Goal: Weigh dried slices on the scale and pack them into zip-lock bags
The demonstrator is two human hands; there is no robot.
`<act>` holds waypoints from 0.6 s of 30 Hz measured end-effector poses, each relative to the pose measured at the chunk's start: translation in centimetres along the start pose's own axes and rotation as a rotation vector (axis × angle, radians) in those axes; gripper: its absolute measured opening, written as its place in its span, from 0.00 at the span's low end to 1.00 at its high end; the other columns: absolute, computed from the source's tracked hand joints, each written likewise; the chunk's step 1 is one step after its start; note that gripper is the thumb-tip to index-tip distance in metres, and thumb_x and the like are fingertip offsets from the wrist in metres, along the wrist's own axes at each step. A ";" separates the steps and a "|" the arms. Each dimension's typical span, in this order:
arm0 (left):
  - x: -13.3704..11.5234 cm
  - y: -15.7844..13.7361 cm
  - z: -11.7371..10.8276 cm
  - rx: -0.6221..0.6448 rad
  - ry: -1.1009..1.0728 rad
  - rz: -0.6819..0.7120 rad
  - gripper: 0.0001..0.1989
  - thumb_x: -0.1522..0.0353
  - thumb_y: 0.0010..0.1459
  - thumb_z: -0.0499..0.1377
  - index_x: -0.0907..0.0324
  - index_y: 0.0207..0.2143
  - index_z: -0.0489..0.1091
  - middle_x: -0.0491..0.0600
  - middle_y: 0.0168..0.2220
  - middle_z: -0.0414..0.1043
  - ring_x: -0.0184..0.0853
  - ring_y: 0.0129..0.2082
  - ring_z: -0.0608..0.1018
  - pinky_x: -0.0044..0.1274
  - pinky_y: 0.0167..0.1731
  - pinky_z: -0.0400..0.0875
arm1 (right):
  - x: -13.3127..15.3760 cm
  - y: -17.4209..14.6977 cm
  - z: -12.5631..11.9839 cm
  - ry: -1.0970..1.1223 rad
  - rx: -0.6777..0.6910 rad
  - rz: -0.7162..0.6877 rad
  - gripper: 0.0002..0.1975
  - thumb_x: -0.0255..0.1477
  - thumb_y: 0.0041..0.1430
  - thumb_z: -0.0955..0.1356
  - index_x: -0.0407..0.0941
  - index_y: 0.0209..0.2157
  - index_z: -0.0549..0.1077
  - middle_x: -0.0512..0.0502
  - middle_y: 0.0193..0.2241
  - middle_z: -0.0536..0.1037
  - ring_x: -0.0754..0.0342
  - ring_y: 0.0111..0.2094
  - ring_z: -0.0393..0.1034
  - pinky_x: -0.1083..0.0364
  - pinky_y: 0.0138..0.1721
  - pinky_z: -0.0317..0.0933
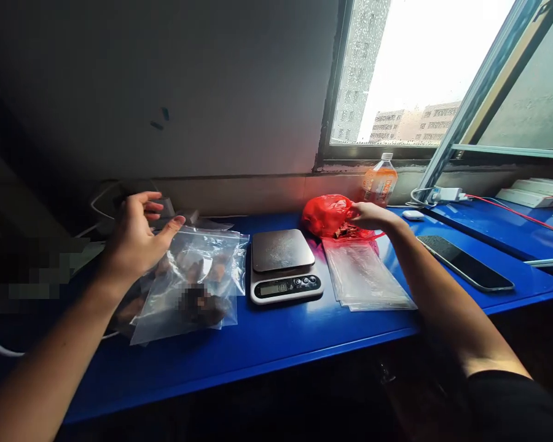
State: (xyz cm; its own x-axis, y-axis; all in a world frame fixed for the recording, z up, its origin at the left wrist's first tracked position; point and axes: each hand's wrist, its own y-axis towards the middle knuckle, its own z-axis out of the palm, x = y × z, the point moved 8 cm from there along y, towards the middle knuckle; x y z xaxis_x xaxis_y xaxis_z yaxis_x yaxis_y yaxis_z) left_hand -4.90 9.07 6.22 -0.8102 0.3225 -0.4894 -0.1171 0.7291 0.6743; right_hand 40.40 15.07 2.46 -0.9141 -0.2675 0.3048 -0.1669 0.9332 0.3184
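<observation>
My left hand (141,236) hovers with fingers apart and nothing in it, by the top edge of clear zip-lock bags (166,307) holding brown pieces. To the right of them stands a digital kitchen scale (283,252) with a bare metal plate; its display is lit. Beyond it, my right hand (371,216) pinches the side of a red plastic bag (325,215). Dark brown dried pieces (348,231) show in that bag's opening, and some fingertips are hidden there. Flat clear bags (368,276) lie stacked in front of the red bag.
A bottle of orange drink (380,181) stands behind my right hand near the window. On the right of the blue table (276,356) lie a phone (465,263), a white earbud case (413,215) and a charger (447,194) with cables. A metal frame post (461,116) rises at the back right.
</observation>
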 end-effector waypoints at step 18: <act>-2.5 -1.1 3.4 0.512 0.192 -0.058 0.16 0.53 0.53 0.52 0.53 0.32 0.71 0.46 0.27 0.74 0.38 0.25 0.73 0.26 0.26 0.66 | -4.5 4.1 3.5 0.018 -0.008 0.104 0.14 0.18 0.41 0.69 0.42 0.33 0.79 0.40 0.36 0.81 0.48 0.38 0.72 0.56 0.42 0.63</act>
State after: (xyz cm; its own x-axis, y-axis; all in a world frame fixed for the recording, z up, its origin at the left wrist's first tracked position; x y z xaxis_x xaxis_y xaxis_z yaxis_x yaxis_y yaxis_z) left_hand -0.75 9.49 4.81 -0.9066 0.1916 -0.3760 0.0905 0.9585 0.2703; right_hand 42.56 20.97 -0.76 -0.9195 -0.1739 0.3526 -0.0687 0.9541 0.2915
